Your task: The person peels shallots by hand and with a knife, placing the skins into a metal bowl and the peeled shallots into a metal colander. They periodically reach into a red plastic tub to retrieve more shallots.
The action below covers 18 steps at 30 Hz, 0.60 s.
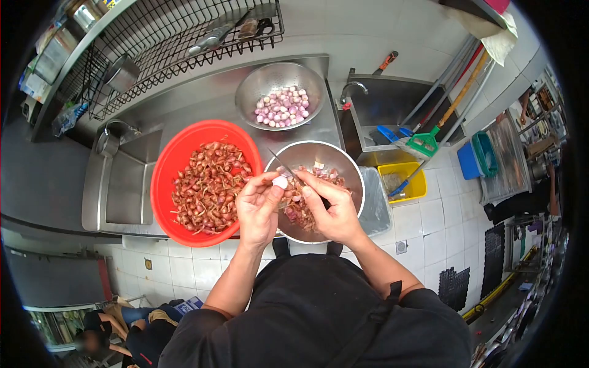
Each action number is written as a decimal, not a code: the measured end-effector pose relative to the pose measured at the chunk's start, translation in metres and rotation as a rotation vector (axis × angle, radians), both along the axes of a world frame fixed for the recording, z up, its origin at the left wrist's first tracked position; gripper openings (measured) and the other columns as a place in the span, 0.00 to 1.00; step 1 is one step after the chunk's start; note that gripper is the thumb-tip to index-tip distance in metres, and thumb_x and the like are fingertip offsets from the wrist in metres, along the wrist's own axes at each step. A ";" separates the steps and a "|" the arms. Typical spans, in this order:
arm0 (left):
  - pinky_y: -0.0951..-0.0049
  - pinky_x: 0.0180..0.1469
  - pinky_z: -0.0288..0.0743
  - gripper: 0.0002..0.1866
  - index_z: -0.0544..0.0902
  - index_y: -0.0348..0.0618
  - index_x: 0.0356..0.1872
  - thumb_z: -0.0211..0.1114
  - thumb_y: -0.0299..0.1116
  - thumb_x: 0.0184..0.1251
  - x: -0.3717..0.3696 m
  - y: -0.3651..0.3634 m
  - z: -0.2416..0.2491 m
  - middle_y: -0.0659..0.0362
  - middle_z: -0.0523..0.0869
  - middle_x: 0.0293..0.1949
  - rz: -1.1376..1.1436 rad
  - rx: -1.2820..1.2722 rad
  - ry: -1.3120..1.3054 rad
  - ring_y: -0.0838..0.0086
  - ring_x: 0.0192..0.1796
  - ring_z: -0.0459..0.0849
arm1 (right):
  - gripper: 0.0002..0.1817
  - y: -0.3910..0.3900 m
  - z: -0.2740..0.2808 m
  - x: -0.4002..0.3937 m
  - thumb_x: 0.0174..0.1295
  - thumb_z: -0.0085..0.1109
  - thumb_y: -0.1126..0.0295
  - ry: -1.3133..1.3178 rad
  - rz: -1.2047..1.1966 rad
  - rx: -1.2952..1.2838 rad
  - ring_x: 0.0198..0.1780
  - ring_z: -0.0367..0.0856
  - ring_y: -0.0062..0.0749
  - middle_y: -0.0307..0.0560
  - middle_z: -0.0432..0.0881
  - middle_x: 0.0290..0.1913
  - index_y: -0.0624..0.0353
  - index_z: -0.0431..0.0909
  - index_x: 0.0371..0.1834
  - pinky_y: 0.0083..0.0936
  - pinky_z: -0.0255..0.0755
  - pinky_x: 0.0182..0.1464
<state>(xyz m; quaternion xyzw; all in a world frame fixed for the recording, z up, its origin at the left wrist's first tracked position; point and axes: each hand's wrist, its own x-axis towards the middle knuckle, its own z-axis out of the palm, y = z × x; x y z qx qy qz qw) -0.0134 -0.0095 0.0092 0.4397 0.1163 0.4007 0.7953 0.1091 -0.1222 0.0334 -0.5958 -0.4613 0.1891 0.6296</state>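
Observation:
Between the thumb and fingers of my left hand (257,211) is a pale, peeled shallot (281,182). My right hand (334,205) grips a small knife (283,162), its blade pointing up and left past the shallot. Both hands are over a steel bowl (358,178) holding shallot skins (300,216). To the left, a red basin (164,184) is heaped with unpeeled shallots (208,184). Behind the bowl, a steel colander (248,92) holds peeled shallots (282,107). The knife's handle is mostly hidden in my right hand.
A steel sink (129,196) is at the left, under a wire rack (178,43). On the right are another sink (392,104), brooms and a green dustpan (423,143), and a yellow bucket (419,184). Another person (147,337) is at the lower left.

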 end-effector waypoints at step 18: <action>0.68 0.56 0.81 0.15 0.78 0.33 0.57 0.61 0.22 0.71 -0.002 0.005 0.006 0.49 0.85 0.52 -0.110 -0.020 -0.001 0.69 0.51 0.85 | 0.19 -0.003 0.001 0.002 0.72 0.55 0.74 0.073 0.023 0.045 0.42 0.80 0.16 0.46 0.86 0.47 0.66 0.76 0.64 0.17 0.74 0.47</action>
